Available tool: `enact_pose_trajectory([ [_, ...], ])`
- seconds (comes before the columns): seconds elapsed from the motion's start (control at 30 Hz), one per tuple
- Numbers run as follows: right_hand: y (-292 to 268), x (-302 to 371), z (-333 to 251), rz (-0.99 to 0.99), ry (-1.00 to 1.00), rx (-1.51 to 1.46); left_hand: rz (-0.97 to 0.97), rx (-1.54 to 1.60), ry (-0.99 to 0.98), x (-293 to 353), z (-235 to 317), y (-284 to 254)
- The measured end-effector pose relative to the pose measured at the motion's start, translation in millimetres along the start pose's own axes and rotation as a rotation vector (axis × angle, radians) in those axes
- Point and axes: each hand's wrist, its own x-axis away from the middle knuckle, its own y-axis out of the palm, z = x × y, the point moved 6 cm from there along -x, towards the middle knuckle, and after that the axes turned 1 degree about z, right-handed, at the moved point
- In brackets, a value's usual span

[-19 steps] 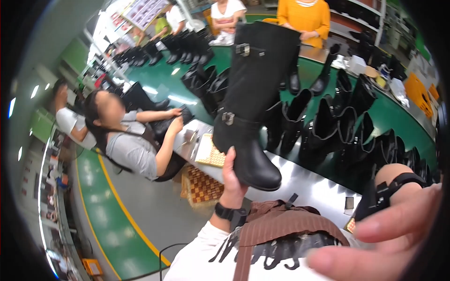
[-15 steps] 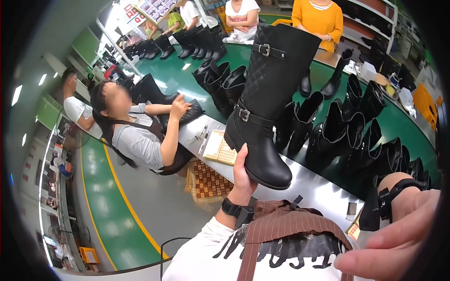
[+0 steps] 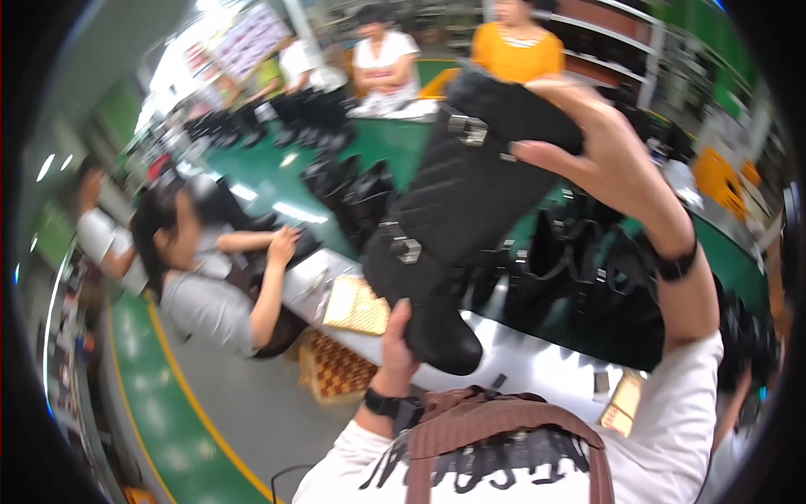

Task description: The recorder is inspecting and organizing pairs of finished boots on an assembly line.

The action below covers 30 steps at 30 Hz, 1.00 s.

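Observation:
A tall black boot (image 3: 470,189) with quilted panels and buckled straps is raised in front of me, its shaft tilted up to the right. My left hand (image 3: 396,351) is closed around the foot from below, thumb up along the side; the sole is mostly hidden. At the top of the shaft, my right hand (image 3: 600,139) grips the edge, thumb on the near face. Its other fingers are partly hidden and blurred. Both wrists carry dark bands.
More black boots (image 3: 579,260) stand on the green tabletop (image 3: 403,151) beyond. A patterned yellow pad (image 3: 357,304) lies on the metal edge strip (image 3: 537,357). A co-worker in grey (image 3: 210,286) sits at left; others stand across the table, one in orange (image 3: 520,55).
My right hand has risen from the lower right to the boot's top and taken hold there. The boot leans further and appears lower and more to the left as the view shifts.

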Motion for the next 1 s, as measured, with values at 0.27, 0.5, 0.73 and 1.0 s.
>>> enact_pose_trajectory([
  [0.27,-4,-38,73,-0.291,0.528,-0.431,0.037,-0.071,0.046,-44,18,39],
  [0.5,-71,-83,128,0.057,0.506,-0.683,-0.362,-0.157,-0.236,-75,-17,46],
  [0.73,-23,-102,195,0.146,0.575,-0.765,-0.349,-0.602,-0.863,-59,-126,-151],
  [1.0,65,-121,347,0.187,0.71,0.06,0.187,-0.475,-0.935,-32,-179,-275],
])
